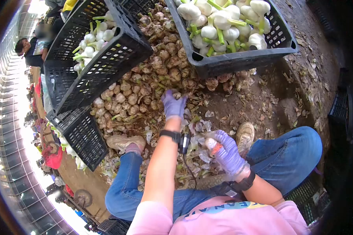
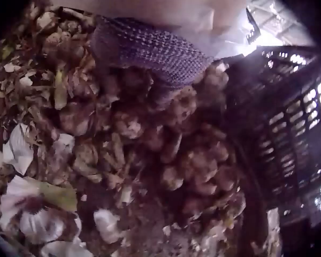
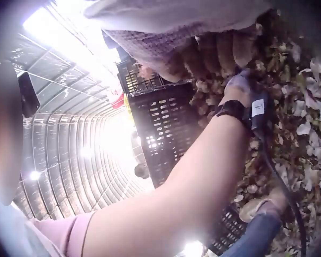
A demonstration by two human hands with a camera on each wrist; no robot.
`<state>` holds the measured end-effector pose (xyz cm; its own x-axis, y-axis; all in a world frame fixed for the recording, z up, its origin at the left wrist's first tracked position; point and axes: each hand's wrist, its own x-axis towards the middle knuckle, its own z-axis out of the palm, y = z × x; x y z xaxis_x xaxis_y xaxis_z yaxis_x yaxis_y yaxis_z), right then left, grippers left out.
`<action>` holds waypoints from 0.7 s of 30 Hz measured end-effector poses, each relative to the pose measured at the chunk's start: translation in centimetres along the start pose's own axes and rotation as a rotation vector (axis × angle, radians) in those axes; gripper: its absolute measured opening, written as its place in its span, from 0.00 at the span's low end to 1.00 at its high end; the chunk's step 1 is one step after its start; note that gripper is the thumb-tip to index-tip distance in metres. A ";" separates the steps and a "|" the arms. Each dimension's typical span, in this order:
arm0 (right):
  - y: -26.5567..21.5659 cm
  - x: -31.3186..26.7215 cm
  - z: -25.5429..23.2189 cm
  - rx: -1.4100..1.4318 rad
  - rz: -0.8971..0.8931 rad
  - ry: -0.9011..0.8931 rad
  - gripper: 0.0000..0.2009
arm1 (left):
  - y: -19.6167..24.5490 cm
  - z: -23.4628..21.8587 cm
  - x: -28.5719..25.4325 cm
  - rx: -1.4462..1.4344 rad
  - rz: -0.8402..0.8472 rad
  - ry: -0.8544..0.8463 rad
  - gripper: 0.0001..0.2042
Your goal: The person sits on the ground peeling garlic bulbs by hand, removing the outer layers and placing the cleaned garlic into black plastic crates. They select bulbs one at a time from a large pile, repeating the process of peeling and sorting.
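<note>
My left hand (image 1: 173,105), in a purple knit glove, reaches down to the heap of soil-stained garlic bulbs (image 1: 163,64). A garlic bulb (image 1: 177,95) sits between its thumb and fingers. In the left wrist view the gloved fingers (image 2: 166,56) dip among brownish bulbs (image 2: 129,126). My right hand (image 1: 230,154), gloved alike, is raised in front of my right knee with its fingers curled. It holds a small pale, rounded thing with an orange-red part (image 1: 215,147), whose kind I cannot tell. The right wrist view shows a bit of orange-red (image 3: 145,72) by the glove.
A black crate (image 1: 239,64) of cleaned white garlic stands beyond the heap on the right. Another crate (image 1: 102,74) with white garlic tilts at left, above a further black crate (image 1: 82,135). Papery skins (image 1: 200,127) litter the soil between my shoes. A cable (image 1: 190,168) hangs from the left wrist.
</note>
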<state>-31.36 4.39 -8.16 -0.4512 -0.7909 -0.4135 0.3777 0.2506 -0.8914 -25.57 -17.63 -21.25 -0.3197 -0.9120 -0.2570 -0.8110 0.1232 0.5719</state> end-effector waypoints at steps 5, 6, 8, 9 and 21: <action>-0.6 -1.4 1.6 0.258 0.045 0.022 0.15 | 4.9 -10.7 -9.6 -0.661 -0.026 -0.324 0.29; -2.0 -1.9 1.7 0.367 0.148 -0.028 0.18 | 6.0 -12.9 -11.7 -0.699 -0.011 -0.391 0.31; -3.4 -2.8 2.4 0.367 0.090 -0.057 0.19 | 8.0 -16.5 -15.8 -0.772 0.053 -0.460 0.33; -4.0 -3.5 2.7 0.369 0.036 -0.075 0.20 | 8.0 -17.5 -17.4 -0.807 0.103 -0.462 0.34; -6.8 -7.6 4.3 0.371 0.069 -0.280 0.13 | 6.0 -21.4 -24.8 -0.149 0.674 -0.147 0.34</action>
<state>-26.98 6.31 1.84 -0.1983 -0.9123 -0.3584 0.6856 0.1322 -0.7159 -11.97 -2.65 5.25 -0.8003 -0.5922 0.0936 -0.3411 0.5781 0.7413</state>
